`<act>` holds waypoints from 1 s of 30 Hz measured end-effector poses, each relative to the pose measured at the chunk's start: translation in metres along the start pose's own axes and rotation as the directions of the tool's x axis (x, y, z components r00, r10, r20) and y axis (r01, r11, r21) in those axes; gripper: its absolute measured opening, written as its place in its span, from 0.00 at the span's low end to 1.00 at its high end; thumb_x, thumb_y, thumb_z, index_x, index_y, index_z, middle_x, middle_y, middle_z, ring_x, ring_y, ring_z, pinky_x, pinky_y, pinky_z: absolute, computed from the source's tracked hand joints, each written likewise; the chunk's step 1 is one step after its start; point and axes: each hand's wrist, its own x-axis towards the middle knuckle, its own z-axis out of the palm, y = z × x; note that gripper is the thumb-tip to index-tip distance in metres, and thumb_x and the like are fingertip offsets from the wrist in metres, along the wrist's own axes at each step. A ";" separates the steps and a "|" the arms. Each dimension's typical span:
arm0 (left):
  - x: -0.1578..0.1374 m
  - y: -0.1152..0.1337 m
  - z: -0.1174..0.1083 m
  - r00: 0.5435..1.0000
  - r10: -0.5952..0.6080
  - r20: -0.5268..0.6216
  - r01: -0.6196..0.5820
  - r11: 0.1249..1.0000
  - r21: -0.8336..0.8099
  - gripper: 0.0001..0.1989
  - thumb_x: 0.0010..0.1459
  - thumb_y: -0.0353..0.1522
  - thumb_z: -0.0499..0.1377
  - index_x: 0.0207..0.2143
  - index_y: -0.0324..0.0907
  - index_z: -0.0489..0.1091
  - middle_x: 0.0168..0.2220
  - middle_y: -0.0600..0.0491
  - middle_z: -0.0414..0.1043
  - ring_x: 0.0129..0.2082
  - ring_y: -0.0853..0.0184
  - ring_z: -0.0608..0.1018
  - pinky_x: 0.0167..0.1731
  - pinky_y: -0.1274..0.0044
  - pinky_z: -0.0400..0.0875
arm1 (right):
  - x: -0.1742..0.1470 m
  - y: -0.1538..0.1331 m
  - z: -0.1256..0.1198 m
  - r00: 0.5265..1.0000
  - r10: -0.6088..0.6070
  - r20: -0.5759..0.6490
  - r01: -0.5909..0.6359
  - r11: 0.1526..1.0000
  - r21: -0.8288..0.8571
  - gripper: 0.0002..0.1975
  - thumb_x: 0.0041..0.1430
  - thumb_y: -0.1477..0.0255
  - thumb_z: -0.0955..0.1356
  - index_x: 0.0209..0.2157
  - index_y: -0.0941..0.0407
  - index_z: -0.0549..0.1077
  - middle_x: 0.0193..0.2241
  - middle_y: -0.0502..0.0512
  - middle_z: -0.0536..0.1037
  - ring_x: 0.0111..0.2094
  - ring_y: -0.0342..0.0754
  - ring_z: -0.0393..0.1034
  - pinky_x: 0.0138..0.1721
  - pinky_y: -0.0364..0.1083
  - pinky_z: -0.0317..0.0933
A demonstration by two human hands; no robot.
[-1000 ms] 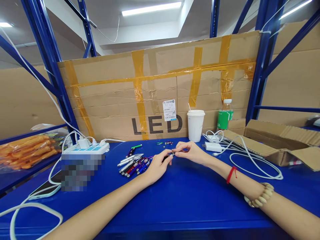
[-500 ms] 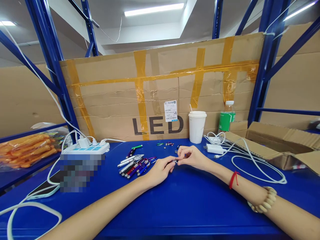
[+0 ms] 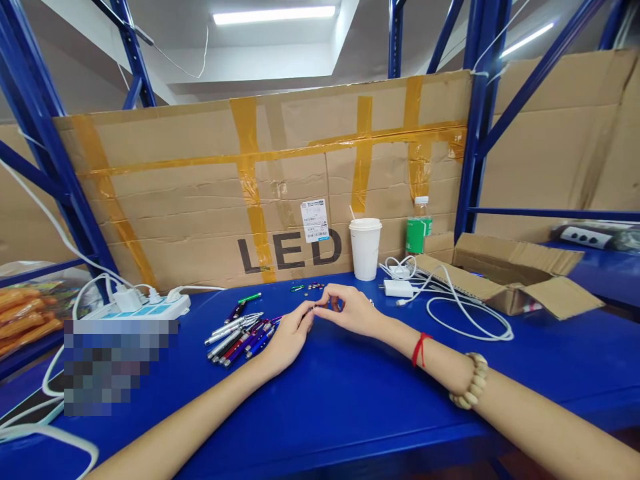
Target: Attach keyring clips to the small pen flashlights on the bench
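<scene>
Over the blue tabletop (image 3: pixel 320 393) my left hand (image 3: pixel 291 335) and my right hand (image 3: pixel 349 309) meet at the fingertips. Both are closed in a pinch around something small and dark, mostly hidden by the fingers. Just left of my left hand lies a pile of pens (image 3: pixel 240 337) in silver, black, red, purple and blue. A green pen (image 3: pixel 250 298) rests behind the pile. Several tiny coloured parts (image 3: pixel 315 286) are scattered on the table behind my hands. A red cord and a beaded bracelet circle my right wrist and forearm.
A white lidded cup (image 3: pixel 365 250) with a straw and a green-labelled bottle (image 3: pixel 419 230) stand at the back. White cables (image 3: pixel 465 320) and a charger (image 3: pixel 399 288) lie right, before an open cardboard box (image 3: pixel 505 293). Left are a power strip (image 3: pixel 175 307) and a phone (image 3: pixel 37 400).
The view has turned to the right, so everything sits further left in the picture. My hands stay together, fingertips still meeting; the small piece between them is now more covered.
</scene>
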 end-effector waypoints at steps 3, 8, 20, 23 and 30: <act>0.000 0.000 0.000 1.000 -0.002 -0.020 0.003 1.000 0.027 0.15 0.58 0.39 0.44 0.39 0.43 0.64 0.22 0.60 0.56 0.23 0.77 0.59 0.27 0.83 0.53 | -0.001 -0.004 -0.005 0.999 -0.046 -0.021 0.043 0.994 -0.098 0.11 0.54 0.63 0.66 0.27 0.57 0.71 0.28 0.49 0.71 0.24 0.38 0.60 0.24 0.39 0.50; 0.000 -0.003 0.000 0.999 0.006 -0.054 -0.002 0.997 0.074 0.13 0.58 0.39 0.43 0.33 0.43 0.63 0.22 0.60 0.58 0.23 0.77 0.61 0.27 0.83 0.53 | 0.000 -0.001 -0.003 0.997 0.016 -0.074 -0.016 1.000 -0.010 0.09 0.50 0.64 0.69 0.30 0.55 0.75 0.30 0.50 0.73 0.25 0.39 0.63 0.26 0.40 0.54; -0.003 0.003 -0.002 0.999 0.041 -0.019 -0.039 0.995 0.087 0.13 0.58 0.38 0.43 0.34 0.42 0.63 0.24 0.59 0.60 0.25 0.77 0.63 0.30 0.83 0.55 | 0.006 0.015 -0.004 1.000 -0.004 -0.014 0.008 0.950 0.313 0.10 0.46 0.67 0.71 0.26 0.60 0.76 0.26 0.54 0.72 0.27 0.42 0.64 0.30 0.43 0.58; -0.004 0.004 -0.003 0.998 0.066 0.004 -0.066 0.994 0.087 0.14 0.58 0.38 0.42 0.28 0.41 0.62 0.24 0.59 0.59 0.25 0.77 0.62 0.30 0.83 0.54 | 0.006 0.015 -0.007 1.000 -0.020 0.013 0.014 0.945 0.327 0.11 0.45 0.65 0.71 0.26 0.60 0.76 0.26 0.54 0.71 0.28 0.42 0.64 0.30 0.43 0.59; -0.005 0.001 -0.004 0.994 0.104 0.037 -0.106 0.992 0.069 0.15 0.59 0.37 0.42 0.31 0.41 0.65 0.24 0.59 0.60 0.25 0.77 0.62 0.31 0.83 0.55 | 0.005 0.014 -0.007 0.998 -0.064 0.030 0.049 0.933 0.356 0.10 0.45 0.66 0.71 0.25 0.59 0.76 0.25 0.53 0.71 0.27 0.41 0.64 0.29 0.43 0.59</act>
